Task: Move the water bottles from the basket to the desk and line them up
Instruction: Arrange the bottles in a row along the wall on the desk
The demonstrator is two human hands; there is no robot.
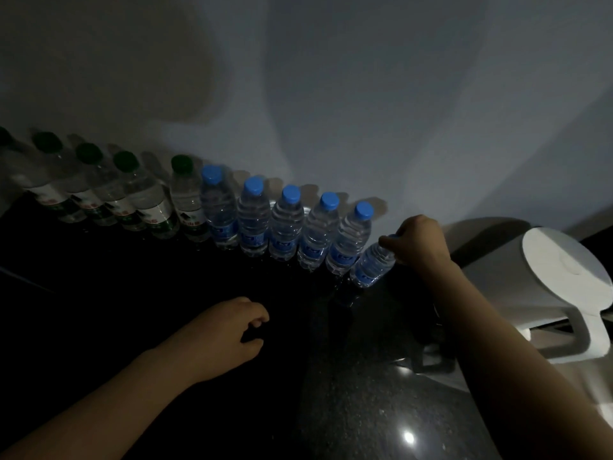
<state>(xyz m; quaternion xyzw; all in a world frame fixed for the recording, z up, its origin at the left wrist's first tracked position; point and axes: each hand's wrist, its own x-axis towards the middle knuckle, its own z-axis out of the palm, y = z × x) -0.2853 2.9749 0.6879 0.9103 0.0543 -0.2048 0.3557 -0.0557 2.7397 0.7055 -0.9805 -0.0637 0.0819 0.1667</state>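
Note:
A row of water bottles stands along the wall on the dark desk. Several green-capped bottles are on the left, several blue-capped bottles on the right. My right hand grips the top of one more blue-labelled bottle at the right end of the row; its cap is hidden under my fingers. My left hand hovers over the desk in front of the row, fingers loosely curled, holding nothing. No basket is in view.
A white kettle with a handle stands on the desk right of my right arm, close to the row's end. The wall runs directly behind the bottles. The scene is dim.

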